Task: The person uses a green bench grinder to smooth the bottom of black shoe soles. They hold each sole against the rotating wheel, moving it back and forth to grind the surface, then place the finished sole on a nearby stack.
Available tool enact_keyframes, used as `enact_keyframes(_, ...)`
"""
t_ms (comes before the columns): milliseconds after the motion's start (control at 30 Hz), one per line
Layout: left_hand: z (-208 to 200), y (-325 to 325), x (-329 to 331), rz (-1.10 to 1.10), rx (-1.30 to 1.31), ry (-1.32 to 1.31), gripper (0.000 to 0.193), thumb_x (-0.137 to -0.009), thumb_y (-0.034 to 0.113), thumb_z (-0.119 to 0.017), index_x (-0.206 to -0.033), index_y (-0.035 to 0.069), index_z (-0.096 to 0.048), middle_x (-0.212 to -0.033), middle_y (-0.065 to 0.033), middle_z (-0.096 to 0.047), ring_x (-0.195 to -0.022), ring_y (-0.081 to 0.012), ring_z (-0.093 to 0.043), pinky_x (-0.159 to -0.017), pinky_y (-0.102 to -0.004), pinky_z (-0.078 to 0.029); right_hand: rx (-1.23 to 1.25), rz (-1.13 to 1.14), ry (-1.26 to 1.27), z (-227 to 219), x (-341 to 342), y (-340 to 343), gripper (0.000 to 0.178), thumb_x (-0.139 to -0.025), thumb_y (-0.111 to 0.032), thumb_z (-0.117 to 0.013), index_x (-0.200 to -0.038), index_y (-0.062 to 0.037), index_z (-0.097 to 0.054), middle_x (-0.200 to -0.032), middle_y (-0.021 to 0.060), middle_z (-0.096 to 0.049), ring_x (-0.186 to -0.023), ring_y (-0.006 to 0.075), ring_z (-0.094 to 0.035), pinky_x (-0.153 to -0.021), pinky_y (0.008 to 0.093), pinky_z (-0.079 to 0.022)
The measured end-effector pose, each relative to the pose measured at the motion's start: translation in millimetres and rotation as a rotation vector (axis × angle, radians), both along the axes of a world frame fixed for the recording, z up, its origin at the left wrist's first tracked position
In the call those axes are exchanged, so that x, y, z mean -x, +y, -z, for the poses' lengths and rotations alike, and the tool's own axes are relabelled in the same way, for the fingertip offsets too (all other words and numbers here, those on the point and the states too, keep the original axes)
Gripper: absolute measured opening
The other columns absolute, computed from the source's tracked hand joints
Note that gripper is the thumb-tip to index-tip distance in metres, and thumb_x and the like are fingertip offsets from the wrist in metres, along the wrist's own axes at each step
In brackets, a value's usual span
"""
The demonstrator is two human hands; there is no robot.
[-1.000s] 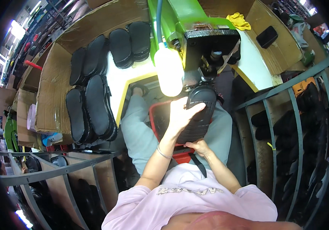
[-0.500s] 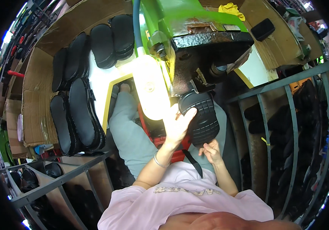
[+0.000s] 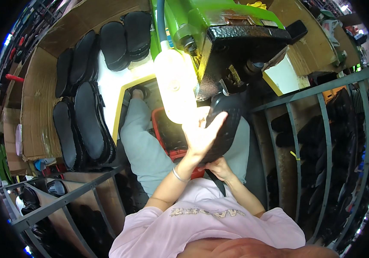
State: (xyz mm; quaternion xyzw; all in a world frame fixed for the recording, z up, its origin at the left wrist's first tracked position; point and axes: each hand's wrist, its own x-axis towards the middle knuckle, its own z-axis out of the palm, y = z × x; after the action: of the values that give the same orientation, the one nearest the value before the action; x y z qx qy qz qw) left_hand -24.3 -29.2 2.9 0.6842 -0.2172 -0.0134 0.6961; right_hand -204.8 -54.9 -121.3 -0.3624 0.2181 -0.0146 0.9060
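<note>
A black shoe sole (image 3: pixel 226 122), blurred by motion, is held tilted below the black head of a green machine (image 3: pixel 236 43). My left hand (image 3: pixel 201 137) grips its left side, thumb stretched across the edge; the other fingers are partly lost in glare and behind the sole. At the near end, my right hand (image 3: pixel 220 168) has its fingers closed on the sole's lower edge. A glowing white lamp (image 3: pixel 176 86) hangs just left of the sole. The sole's far end reaches up to the machine head, and I cannot tell whether they touch.
Several black soles (image 3: pixel 91 122) lie in stacks inside a cardboard-walled tray (image 3: pixel 38 107) on the left. Metal racks with dark footwear stand at the right (image 3: pixel 328 133) and lower left (image 3: pixel 68 202). A red basket (image 3: pixel 156 124) sits between my legs.
The sole has turned in my hands, so its ribbed tread shows less plainly. My right hand has moved left and closed under its near end. The whole view has shifted slightly.
</note>
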Motion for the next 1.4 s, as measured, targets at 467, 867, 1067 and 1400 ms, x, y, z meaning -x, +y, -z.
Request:
enact_keyframes(467,28,21,-2,0.169,0.192,0.245,0.029,-0.079,-0.009,-0.071,-0.104,-0.002,-0.056,-0.095,-0.0093,-0.065,-0.08,-0.0112,-0.061,-0.072,-0.0229,-0.051,0.234,0.616,-0.042,-52,26,-83,0.044,-0.091,-0.012,-0.058,-0.133,-0.0051,-0.045,-0.122,0.0106,-0.059,-0.104,0.0233,-0.061,-0.084,0.0416,-0.053)
enact_keyframes(867,-18,76,-49,0.108,0.108,0.082,0.023,-0.074,-0.005,-0.076,-0.094,-0.004,-0.064,-0.092,-0.0079,-0.068,-0.082,-0.0127,-0.063,-0.078,-0.0272,-0.051,0.412,0.527,-0.173,-118,-97,-166,0.027,-0.087,-0.006,-0.064,-0.111,-0.0086,-0.052,-0.088,0.0008,-0.061,-0.061,0.0039,-0.054,-0.038,0.0163,-0.034)
enact_keyframes(1067,24,153,-56,0.142,0.207,0.416,0.03,-0.078,-0.005,-0.07,-0.106,-0.004,-0.06,-0.097,-0.0081,-0.067,-0.087,-0.0132,-0.062,-0.081,-0.0267,-0.05,0.378,0.377,-0.183,-123,-124,-114,0.031,-0.085,0.004,-0.063,-0.112,-0.0069,-0.052,-0.09,0.0036,-0.062,-0.06,0.0028,-0.052,-0.038,0.0149,-0.034)
enact_keyframes(1400,23,109,-34,0.482,-0.176,0.304,0.033,-0.079,0.006,-0.075,-0.109,-0.004,-0.066,-0.1,-0.0071,-0.071,-0.089,-0.0116,-0.063,-0.082,-0.0284,-0.05,0.769,0.256,-0.322,-136,-149,-85,0.031,-0.076,0.0,-0.078,-0.099,0.0013,-0.057,-0.093,0.0075,-0.066,-0.084,0.0117,-0.062,-0.077,0.0261,-0.05)
